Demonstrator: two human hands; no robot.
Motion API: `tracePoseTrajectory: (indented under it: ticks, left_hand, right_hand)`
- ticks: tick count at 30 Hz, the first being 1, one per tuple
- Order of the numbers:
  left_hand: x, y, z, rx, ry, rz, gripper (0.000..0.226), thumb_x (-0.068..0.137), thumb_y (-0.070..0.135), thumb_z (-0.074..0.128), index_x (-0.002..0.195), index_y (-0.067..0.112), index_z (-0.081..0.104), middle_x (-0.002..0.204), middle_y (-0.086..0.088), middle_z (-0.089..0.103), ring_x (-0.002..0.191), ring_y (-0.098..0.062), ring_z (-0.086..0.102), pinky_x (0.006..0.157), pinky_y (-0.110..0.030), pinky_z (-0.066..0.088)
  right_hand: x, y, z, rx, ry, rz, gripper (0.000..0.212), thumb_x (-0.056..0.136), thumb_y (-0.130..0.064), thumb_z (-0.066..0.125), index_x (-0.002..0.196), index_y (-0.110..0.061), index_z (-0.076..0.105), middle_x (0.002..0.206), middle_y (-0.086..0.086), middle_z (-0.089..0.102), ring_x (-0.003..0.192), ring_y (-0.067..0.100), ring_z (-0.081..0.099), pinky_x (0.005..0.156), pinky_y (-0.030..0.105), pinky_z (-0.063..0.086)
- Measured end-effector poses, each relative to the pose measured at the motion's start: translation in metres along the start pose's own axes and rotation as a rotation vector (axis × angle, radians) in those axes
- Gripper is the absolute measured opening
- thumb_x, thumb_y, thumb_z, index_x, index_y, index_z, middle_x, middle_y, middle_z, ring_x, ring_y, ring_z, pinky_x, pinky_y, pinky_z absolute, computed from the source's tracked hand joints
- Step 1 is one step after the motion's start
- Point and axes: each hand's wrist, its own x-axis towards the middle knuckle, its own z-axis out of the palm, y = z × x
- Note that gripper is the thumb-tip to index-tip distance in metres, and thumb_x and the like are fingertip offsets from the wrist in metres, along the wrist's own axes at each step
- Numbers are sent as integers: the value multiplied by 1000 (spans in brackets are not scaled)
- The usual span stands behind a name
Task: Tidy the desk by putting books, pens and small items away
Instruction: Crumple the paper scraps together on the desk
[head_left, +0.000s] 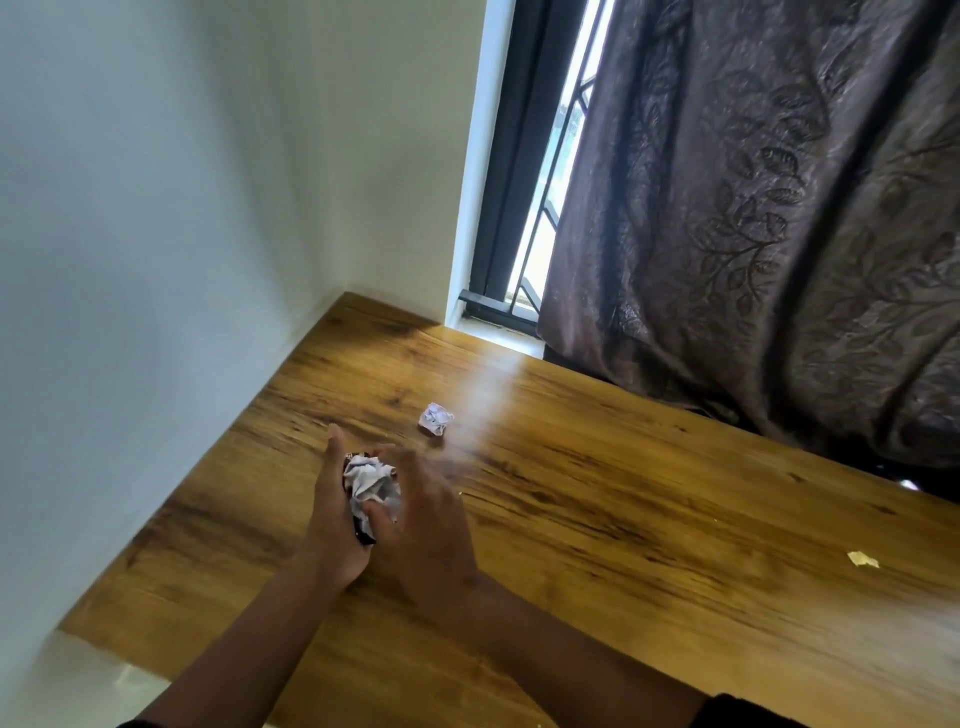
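Both hands meet over the left part of the wooden desk. My left hand cups a crumpled ball of white paper together with a dark, wrapper-like item whose black end shows below the paper. My right hand, blurred, lies against that ball with its thumb on the paper's lower edge; I cannot tell whether it grips it. A second crumpled paper ball lies loose on the desk just beyond the hands.
A small yellowish scrap lies on the desk at the right. A brown patterned curtain hangs onto the desk's far edge beside a window. A white wall borders the desk's left side.
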Motion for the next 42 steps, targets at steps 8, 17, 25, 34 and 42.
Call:
tracePoseTrajectory:
  ticks: [8,17,25,34,42]
  left_hand:
    - [4,11,-14,69,-30,45,44,97,54,60,98,11,71,86,-7,72,78,-23,73,67,-33,58]
    - [19,22,-22,105,116,-27,40,77,38,85,100,8,72,102,-20,73,85,-33,72,72,-36,56]
    - [28,29,-29,79,194,9,26,88,19,76,74,14,54,67,-6,58,48,-20,66,42,-27,52]
    - [40,33,-43,60,188,-7,35,71,33,90,72,18,59,71,-5,60,62,-22,64,94,-54,51]
    - [54,25,-16,120,250,68,59,69,42,88,106,2,66,97,-19,69,77,-32,71,60,-36,58]
  right_hand:
    - [11,-6,11,-156,22,-86,28,95,-33,53,114,-23,70,119,-8,70,116,13,56,100,36,47]
    - [57,18,-6,157,72,85,21,98,-13,57,112,-20,71,103,-5,76,88,6,69,72,31,59]
    - [106,73,-15,-504,-184,99,34,99,-17,65,133,-22,68,139,4,61,123,27,55,98,41,54]
    - [97,76,-16,-182,-32,325,15,95,-22,70,104,-16,80,103,2,77,88,16,70,76,30,58]
    - [75,25,-16,241,47,277,10,92,-20,76,101,-24,78,91,-7,77,77,10,71,74,36,62]
